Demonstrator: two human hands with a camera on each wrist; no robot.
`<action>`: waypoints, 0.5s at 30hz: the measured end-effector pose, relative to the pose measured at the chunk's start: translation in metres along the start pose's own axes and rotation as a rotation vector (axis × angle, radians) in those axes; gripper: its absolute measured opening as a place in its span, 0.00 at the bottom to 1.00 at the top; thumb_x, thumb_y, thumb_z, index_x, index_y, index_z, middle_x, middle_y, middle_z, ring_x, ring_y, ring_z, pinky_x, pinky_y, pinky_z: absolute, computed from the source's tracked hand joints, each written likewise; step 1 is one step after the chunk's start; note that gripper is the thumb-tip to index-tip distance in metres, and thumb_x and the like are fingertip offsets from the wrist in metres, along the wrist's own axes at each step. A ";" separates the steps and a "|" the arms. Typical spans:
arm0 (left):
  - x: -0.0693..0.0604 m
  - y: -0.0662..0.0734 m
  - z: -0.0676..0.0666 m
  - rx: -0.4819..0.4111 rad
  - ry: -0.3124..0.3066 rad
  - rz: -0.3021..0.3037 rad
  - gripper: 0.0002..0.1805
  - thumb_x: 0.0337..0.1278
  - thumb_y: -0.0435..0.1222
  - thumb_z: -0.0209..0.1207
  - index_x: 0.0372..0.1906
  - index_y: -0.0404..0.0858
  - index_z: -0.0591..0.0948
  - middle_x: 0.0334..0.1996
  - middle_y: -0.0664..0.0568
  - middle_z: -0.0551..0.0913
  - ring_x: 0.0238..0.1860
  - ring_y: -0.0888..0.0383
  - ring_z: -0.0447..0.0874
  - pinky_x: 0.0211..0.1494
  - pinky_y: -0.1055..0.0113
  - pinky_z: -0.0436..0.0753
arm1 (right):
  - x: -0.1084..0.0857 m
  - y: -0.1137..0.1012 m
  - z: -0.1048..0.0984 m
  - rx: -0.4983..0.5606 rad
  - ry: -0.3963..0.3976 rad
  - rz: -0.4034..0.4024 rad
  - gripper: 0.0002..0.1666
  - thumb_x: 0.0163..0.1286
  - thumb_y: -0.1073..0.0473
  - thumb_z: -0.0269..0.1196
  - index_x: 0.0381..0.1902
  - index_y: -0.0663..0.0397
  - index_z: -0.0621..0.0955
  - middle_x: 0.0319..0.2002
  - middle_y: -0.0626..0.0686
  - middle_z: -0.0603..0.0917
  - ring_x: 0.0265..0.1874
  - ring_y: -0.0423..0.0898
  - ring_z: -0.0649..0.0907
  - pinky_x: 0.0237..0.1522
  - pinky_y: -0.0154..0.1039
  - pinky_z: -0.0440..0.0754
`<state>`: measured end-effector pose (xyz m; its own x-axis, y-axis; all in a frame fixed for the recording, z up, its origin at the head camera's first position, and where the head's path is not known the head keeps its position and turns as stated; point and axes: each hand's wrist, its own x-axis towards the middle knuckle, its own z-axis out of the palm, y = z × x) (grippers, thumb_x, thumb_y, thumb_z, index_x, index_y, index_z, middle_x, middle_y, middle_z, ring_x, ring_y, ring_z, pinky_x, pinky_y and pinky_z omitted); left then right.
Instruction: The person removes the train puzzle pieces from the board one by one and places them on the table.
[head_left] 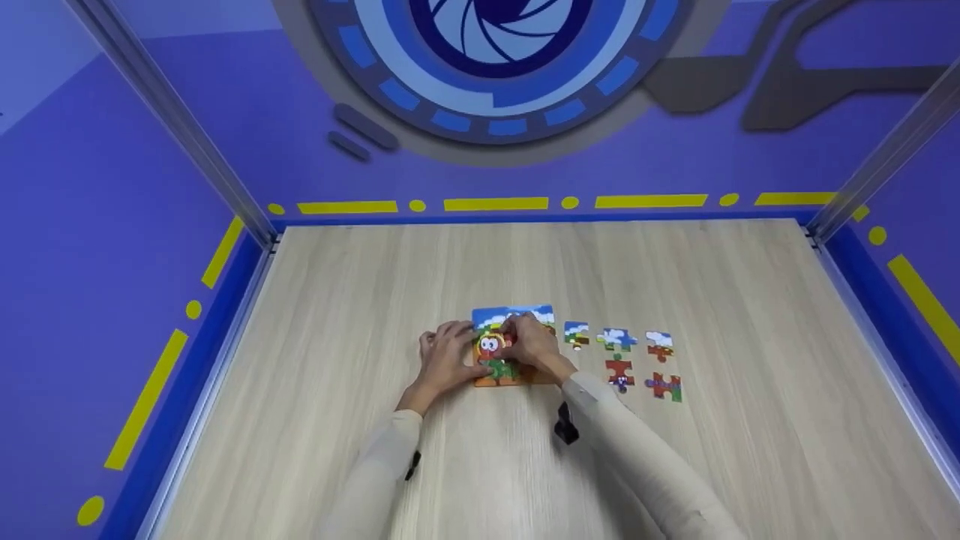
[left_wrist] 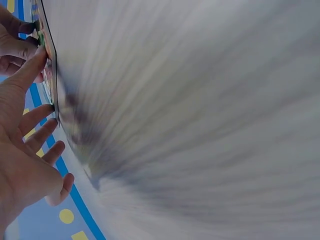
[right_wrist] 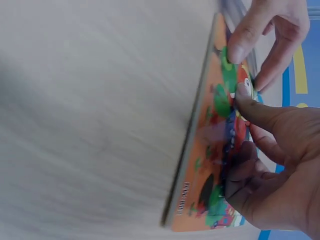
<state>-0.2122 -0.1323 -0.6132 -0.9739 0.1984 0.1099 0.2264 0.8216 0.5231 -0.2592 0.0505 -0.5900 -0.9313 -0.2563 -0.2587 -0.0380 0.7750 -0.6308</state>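
A picture puzzle board (head_left: 491,380) with an orange lower edge and blue sky at its top lies flat on the table. The left hand (head_left: 448,358) steadies it, fingers spread at its left edge and thumb on its lower part; the left wrist view shows that hand (left_wrist: 25,150) with fingertips along the rim. Over the middle of the board (right_wrist: 200,155), the right hand (right_wrist: 285,160) has its thumb and curled fingers around a small red part of the picture, seemingly a puzzle piece. In the head view the right hand (head_left: 534,345) hides the board's right side.
Several loose pieces lie right of the board: a sky piece (head_left: 576,334), a blue-and-white one (head_left: 617,338), a white-and-red one (head_left: 659,344), and two red ones (head_left: 619,372) (head_left: 665,385) nearer the front. Purple walls with yellow marks enclose the wooden table (head_left: 360,277).
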 end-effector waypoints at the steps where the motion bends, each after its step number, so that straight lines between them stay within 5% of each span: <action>1: 0.000 0.000 0.000 -0.003 0.000 0.000 0.39 0.47 0.52 0.76 0.63 0.37 0.82 0.67 0.42 0.78 0.70 0.41 0.70 0.65 0.35 0.61 | 0.000 0.000 0.000 -0.001 -0.004 -0.001 0.21 0.61 0.59 0.76 0.50 0.54 0.82 0.48 0.55 0.80 0.44 0.48 0.79 0.53 0.48 0.80; 9: 0.001 0.000 0.000 -0.002 0.000 -0.005 0.39 0.46 0.52 0.77 0.63 0.37 0.82 0.68 0.42 0.78 0.70 0.41 0.70 0.66 0.35 0.60 | -0.002 0.003 0.001 0.094 0.018 -0.035 0.19 0.61 0.62 0.75 0.47 0.53 0.80 0.36 0.52 0.82 0.32 0.43 0.76 0.33 0.35 0.71; 15: 0.001 0.001 -0.001 0.000 -0.011 -0.012 0.39 0.47 0.54 0.76 0.63 0.39 0.82 0.68 0.43 0.78 0.70 0.41 0.70 0.66 0.35 0.60 | -0.004 0.007 0.001 0.156 0.049 -0.061 0.17 0.60 0.64 0.75 0.45 0.53 0.80 0.32 0.52 0.84 0.29 0.42 0.78 0.31 0.33 0.70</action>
<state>-0.2131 -0.1318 -0.6121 -0.9763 0.1946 0.0947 0.2150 0.8239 0.5243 -0.2552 0.0567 -0.5945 -0.9457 -0.2686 -0.1833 -0.0417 0.6592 -0.7508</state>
